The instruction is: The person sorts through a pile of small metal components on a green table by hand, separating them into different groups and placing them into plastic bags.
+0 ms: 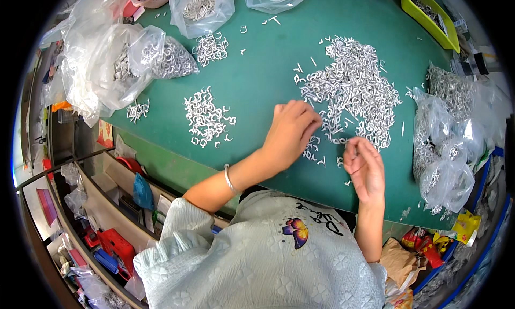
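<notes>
A large heap of small silvery curved metal pieces (354,86) lies on the green table at the right of centre. At its lower left edge, my left hand (289,129) is closed, palm down, fingers bent toward the heap; whatever is in it is hidden. My right hand (366,167) is turned palm up at the heap's near edge, thumb and fingers drawn together in a pinch. What they hold is too small to make out. A few loose pieces (311,148) lie between the hands. A smaller cluster of curved pieces (205,117) lies left of my left hand.
Another cluster (211,48) and a small group of thin pieces (138,110) lie further left. Clear bags of metal pieces (171,57) stand at the left; others (442,142) line the right edge. A yellow-green bin (429,19) sits far right on the green table (268,57).
</notes>
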A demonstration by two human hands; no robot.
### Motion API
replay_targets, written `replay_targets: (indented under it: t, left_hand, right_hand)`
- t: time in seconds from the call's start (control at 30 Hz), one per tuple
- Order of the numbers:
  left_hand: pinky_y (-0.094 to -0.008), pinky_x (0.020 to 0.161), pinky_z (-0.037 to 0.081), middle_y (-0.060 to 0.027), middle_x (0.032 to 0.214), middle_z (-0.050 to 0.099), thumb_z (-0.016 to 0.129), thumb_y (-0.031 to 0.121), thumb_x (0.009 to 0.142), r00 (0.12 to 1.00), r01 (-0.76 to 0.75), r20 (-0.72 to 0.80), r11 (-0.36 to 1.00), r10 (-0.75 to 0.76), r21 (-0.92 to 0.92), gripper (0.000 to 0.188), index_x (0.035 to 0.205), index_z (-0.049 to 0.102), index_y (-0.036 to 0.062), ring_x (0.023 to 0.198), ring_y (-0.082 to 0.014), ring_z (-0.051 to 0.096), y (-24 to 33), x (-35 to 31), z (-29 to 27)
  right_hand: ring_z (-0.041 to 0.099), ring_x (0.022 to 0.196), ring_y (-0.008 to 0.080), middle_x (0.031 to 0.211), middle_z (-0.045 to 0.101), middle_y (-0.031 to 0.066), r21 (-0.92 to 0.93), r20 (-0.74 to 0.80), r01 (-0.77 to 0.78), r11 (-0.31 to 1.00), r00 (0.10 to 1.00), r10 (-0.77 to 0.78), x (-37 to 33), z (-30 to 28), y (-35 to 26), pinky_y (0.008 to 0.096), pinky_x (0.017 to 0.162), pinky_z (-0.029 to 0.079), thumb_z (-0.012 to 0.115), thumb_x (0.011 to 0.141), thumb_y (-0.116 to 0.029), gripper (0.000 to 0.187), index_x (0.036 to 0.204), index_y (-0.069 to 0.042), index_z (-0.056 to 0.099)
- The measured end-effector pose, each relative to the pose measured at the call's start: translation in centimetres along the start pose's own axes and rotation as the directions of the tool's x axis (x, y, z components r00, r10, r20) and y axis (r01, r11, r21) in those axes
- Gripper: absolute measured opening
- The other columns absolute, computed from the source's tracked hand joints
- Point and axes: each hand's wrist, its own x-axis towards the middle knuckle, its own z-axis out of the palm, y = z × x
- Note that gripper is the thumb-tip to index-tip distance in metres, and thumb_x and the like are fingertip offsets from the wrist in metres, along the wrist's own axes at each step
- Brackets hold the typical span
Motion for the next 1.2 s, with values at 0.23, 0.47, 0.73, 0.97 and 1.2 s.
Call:
replay_targets:
  t: [0.23, 0.47, 0.73, 0.97, 1.2]
  left_hand:
    - [-0.0368, 0.085, 0.038, -0.0049, 0.101, 0.062, 0.072, 0.004, 0.078, 0.999, -0.004, -0.043, 0.983, -0.004, -0.184, 0.028, 0.105, 0.065, 0.0084, 0.098, -0.0251, 0.057, 1.8, 1.4, -1.0]
    - [-0.0566, 0.107, 0.03, -0.0178, 0.147, 0.035, 0.068, 0.016, 0.084, 0.985, -0.039, 0.174, 0.957, -0.013, 0.289, 0.06, 0.138, 0.044, 0.006, 0.135, -0.0369, 0.034, -2.5, 4.8, 2.5]
    - [-0.0549, 0.106, 0.03, -0.0153, 0.139, 0.044, 0.066, 0.003, 0.082, 0.942, 0.006, 0.331, 0.99, -0.052, 0.139, 0.058, 0.136, 0.046, 0.0086, 0.131, -0.0351, 0.04, 0.3, -0.2, 0.1]
    - [-0.0392, 0.081, 0.036, -0.008, 0.106, 0.055, 0.071, 0.008, 0.079, 0.979, 0.053, 0.184, 0.982, -0.087, 0.182, 0.032, 0.11, 0.059, 0.0063, 0.097, -0.0266, 0.052, -0.5, 3.8, 0.6]
    - [-0.0365, 0.078, 0.037, -0.0072, 0.1, 0.055, 0.069, 0.006, 0.08, 0.989, 0.135, 0.069, 0.991, -0.133, -0.023, 0.029, 0.108, 0.061, 0.006, 0.093, -0.0255, 0.053, -0.9, 1.9, 0.0]
  right_hand:
    - [0.052, 0.069, 0.0122, 0.081, 0.056, 0.0056, 0.199, 0.003, -0.056, 0.978, 0.998, 0.057, 2.5, 3.2, 0.9, 0.0257, 0.056, 0.039, 0.045, 0.103, -0.025, 0.028, 0.099, -0.001, 0.059]
    - [0.035, 0.048, 0.0045, 0.061, 0.046, 0.0001, -0.262, 0.042, 0.028, 0.965, 0.999, -0.017, 3.6, 0.8, -2.2, 0.0202, 0.043, 0.025, 0.044, 0.103, -0.023, 0.029, 0.103, 0.001, 0.059]
    - [0.03, 0.054, 0.0061, 0.067, 0.04, -0.0028, 0.274, 0.035, 0.067, 0.959, 0.996, -0.08, 3.2, -0.4, -3.8, 0.0216, 0.047, 0.022, 0.051, 0.1, -0.015, 0.018, 0.106, 0.0, 0.059]
    - [0.029, 0.051, 0.0025, 0.06, 0.04, -0.0093, -0.69, 0.062, 0.304, 0.656, 0.929, -0.365, 5.0, 1.1, -3.7, 0.0204, 0.048, 0.024, 0.067, 0.089, -0.007, 0.01, 0.098, -0.001, 0.066]
    - [0.047, 0.046, 0.0207, 0.057, 0.051, 0.0056, -0.972, 0.218, 0.234, -0.021, 0.866, -0.449, 4.1, 2.5, -2.1, 0.0347, 0.046, 0.039, 0.073, 0.079, -0.009, 0.025, 0.104, -0.013, 0.07]
